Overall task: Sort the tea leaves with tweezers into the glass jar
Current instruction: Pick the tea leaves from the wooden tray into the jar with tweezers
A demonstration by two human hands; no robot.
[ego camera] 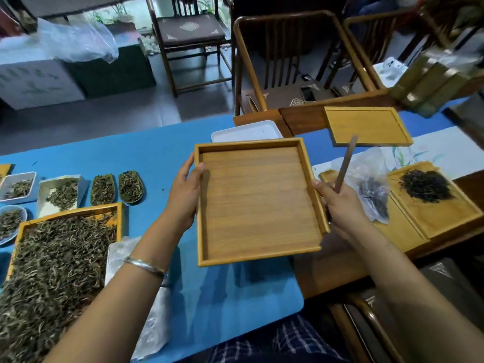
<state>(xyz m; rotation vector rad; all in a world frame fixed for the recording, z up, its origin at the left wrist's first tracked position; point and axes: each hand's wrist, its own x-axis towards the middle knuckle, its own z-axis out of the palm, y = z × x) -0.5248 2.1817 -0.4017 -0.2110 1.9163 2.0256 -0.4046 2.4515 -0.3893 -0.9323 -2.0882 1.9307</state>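
Two hands hold an empty wooden tray (255,200) above the blue table cover (146,155), tilted a little toward the person. The left hand (184,197) grips the tray's left rim, thumb over the edge and fingers beneath. The right hand (337,203) clasps the right rim and also pinches a slim brown tool, apparently the tweezers (345,163), which stick up and away from the fist; whether their tips are together I cannot tell. A silver bangle (145,267) circles the left wrist.

To the near left lies a large wooden tray of pale green tea leaves (57,263), and beyond it stand small dishes and two scoop-shaped holders (117,186) with more leaves. To the right, a dark heap of tea (424,186) sits on a wooden board, just beside a clear plastic bag (372,189) of dark leaves. Farther off are a white tray (246,131) and another empty wooden tray (366,125). No glass jar can be made out.
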